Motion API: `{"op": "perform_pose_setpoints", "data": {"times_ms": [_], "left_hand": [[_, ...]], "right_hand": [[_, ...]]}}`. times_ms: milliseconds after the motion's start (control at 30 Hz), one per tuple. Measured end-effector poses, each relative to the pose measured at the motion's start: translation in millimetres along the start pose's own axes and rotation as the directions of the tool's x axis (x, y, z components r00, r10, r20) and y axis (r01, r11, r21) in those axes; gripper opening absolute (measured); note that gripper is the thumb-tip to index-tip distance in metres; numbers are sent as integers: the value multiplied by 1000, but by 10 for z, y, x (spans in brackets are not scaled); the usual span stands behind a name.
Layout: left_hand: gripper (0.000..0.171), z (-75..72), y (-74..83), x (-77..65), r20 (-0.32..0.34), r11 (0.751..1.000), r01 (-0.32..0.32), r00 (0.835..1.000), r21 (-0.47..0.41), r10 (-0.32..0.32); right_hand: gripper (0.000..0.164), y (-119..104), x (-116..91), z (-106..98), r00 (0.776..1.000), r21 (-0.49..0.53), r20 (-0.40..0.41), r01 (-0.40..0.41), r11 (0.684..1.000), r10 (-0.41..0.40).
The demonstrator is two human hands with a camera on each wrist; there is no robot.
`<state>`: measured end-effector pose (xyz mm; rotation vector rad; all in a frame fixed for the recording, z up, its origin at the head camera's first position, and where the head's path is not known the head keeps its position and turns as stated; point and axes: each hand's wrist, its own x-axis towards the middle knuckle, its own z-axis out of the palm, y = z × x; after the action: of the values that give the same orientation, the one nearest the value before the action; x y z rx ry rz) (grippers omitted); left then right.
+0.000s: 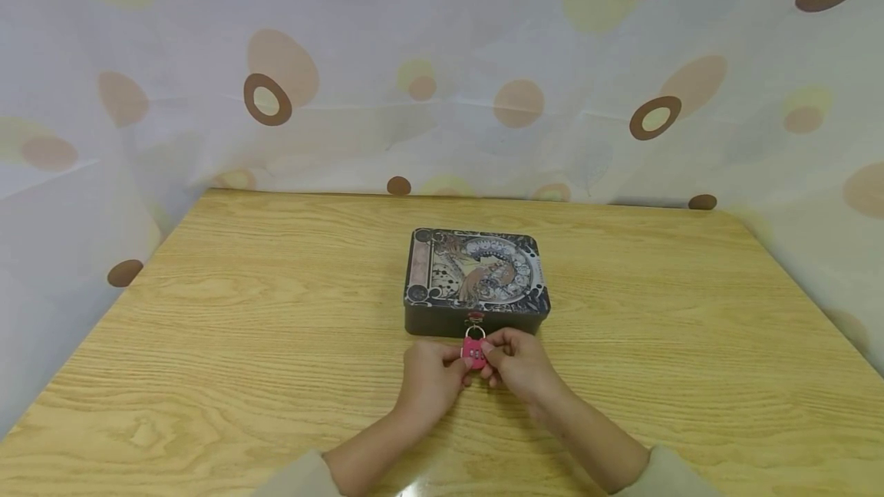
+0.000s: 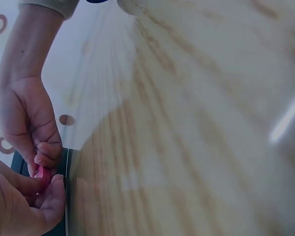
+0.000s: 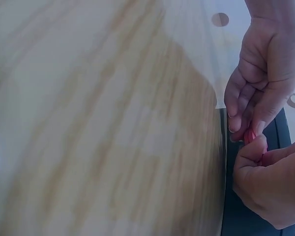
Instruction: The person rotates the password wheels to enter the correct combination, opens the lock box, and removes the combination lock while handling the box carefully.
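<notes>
A pink combination padlock (image 1: 473, 353) with number dials on its face is at the front of a dark metal box (image 1: 476, 322) with a printed lid. Its metal shackle (image 1: 475, 332) overlaps the box's small clasp (image 1: 476, 317). My left hand (image 1: 430, 380) pinches the padlock's left side between thumb and fingers. From the other side my right hand (image 1: 522, 363) grips it, the thumb lying over the dials. Both wrist views show the pink lock body (image 2: 43, 178) mostly covered by fingers, with the box's dark side (image 3: 234, 209) close by.
The box stands on a wood-grain table (image 1: 242, 343). Behind it and along the sides hangs a white cloth (image 1: 442, 144) with brown and yellow circles. Light-coloured sleeves (image 1: 304, 476) cover both forearms near the front edge of the view.
</notes>
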<state>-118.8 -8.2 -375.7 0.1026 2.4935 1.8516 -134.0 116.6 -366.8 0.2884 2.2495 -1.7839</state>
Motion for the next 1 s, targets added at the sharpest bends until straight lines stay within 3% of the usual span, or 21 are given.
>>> {"op": "perform_pose_setpoints", "data": {"times_ms": [267,467,800,1000], "left_hand": [[9,1,22,-5,-27,998,-8,1000,61,9],[11,15,16,-12,-28,1000,9,1000,23,-8],[11,-14,1,-6,-73,995,-17,997,96,24],[11,-56,22,-2,-47,989,-49,997,143,56]], "right_hand": [[13,-19,-8,20,1000,-18,-17,-3,1000,2],[13,-34,-10,19,1000,-1,-8,-6,1000,6],[18,-81,-19,60,999,120,27,-47,992,44],[20,-91,-1,85,996,179,7,-89,980,89]]}}
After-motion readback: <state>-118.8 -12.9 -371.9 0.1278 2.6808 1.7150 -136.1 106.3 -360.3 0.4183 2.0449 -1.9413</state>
